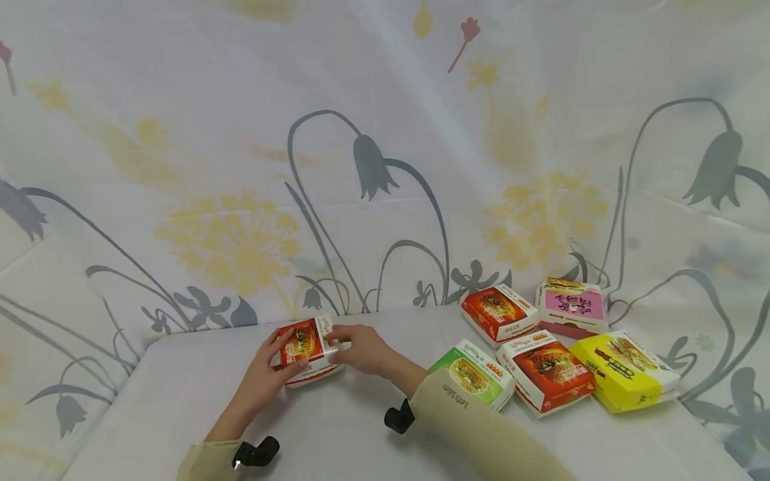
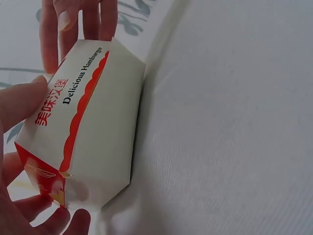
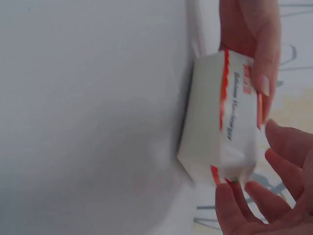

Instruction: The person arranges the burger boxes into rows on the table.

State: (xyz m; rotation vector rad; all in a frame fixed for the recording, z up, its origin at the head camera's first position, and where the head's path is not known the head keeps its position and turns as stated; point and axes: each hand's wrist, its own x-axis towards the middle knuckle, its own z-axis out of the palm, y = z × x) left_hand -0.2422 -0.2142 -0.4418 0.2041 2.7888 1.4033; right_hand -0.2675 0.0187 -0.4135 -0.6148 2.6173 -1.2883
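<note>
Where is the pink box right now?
In the head view the pink box sits at the far right of the table, by the flowered cloth, behind the yellow box and right of an orange box.

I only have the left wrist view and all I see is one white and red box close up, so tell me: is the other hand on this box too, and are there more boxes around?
Observer: Yes. The right hand touches the far end of the red-topped box, while the left hand holds its near end.
Operator: Is the box lifted?
Observer: It looks set on the white table, near its back left edge.
Operator: Other boxes?
Observer: Five, grouped to the right: a green box, two red boxes, a pink box and a yellow box.
</note>
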